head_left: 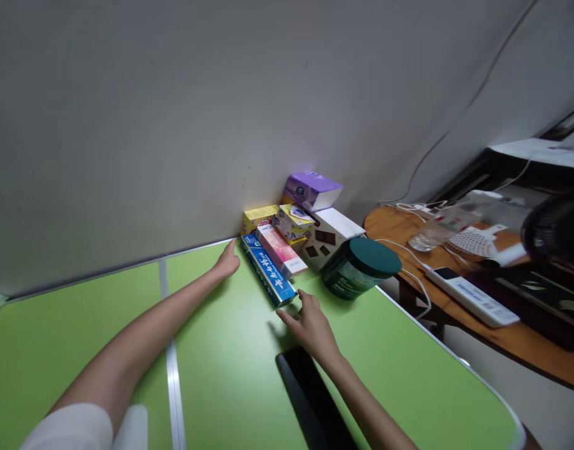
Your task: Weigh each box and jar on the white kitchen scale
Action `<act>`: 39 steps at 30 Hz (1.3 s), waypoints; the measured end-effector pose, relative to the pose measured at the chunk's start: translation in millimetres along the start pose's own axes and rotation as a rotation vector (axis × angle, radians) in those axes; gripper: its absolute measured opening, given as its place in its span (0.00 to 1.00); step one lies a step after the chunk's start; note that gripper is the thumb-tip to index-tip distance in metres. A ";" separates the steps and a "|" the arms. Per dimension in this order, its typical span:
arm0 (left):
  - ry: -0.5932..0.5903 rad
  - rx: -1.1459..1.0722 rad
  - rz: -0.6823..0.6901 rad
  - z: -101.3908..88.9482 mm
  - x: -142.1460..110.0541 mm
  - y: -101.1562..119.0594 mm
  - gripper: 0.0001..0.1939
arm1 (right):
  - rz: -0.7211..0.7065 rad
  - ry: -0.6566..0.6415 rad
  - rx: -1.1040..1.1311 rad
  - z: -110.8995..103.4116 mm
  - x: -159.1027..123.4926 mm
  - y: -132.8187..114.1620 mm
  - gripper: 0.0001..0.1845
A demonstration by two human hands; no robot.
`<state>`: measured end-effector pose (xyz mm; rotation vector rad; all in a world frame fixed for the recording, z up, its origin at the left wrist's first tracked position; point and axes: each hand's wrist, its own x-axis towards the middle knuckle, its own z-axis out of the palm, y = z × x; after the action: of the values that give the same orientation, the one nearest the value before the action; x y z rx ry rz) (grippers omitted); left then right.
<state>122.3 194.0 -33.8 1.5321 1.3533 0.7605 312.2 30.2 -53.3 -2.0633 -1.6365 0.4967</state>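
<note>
A blue toothpaste box [271, 272] lies flat on the green table, beside a pink box [281, 251]. My left hand [227, 260] is at the far left end of the toothpaste box, a finger stretched toward its corner; whether it touches is hard to tell. At the near end, my right hand [311, 322] has thumb and forefinger spread close to the box's edge, with nothing visible gripped. Behind stand a yellow box [259, 217], a small yellow-and-white box [294, 220] and a white box with chocolate pictures [327, 234]. A purple pack [311, 189] rests at the back.
A dark green lidded tub [359, 269] stands right of the boxes. A long black object [310, 400] lies beneath my right forearm. The grey wall borders the table [221, 362]. On the wooden side table [460, 325] are a power strip [472, 296], cables and a clear bottle [444, 225].
</note>
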 end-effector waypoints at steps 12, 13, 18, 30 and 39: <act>0.138 -0.003 -0.059 0.7 10.6 -1.2 0.15 | -0.068 -0.010 0.121 4.4 -6.0 0.6 0.22; 0.154 0.009 -0.070 -15.0 -11.3 0.9 0.17 | -0.103 -0.031 0.157 0.6 -17.8 -2.1 0.23; 0.225 0.049 -0.148 -112.9 -170.2 6.0 0.18 | -0.353 -0.209 0.306 -15.1 -75.9 -34.5 0.23; 0.694 -0.105 -0.305 -173.7 -453.5 -86.2 0.24 | -0.783 -0.634 0.420 51.1 -143.8 -142.5 0.30; 0.567 -0.055 -0.354 -162.8 -470.4 -102.4 0.25 | -0.779 -0.627 0.279 49.5 -158.6 -133.1 0.30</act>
<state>-159.8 -228.0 -7.5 1.0195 1.9340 1.0338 141.6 -92.8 -20.5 -0.9704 -2.3634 1.0562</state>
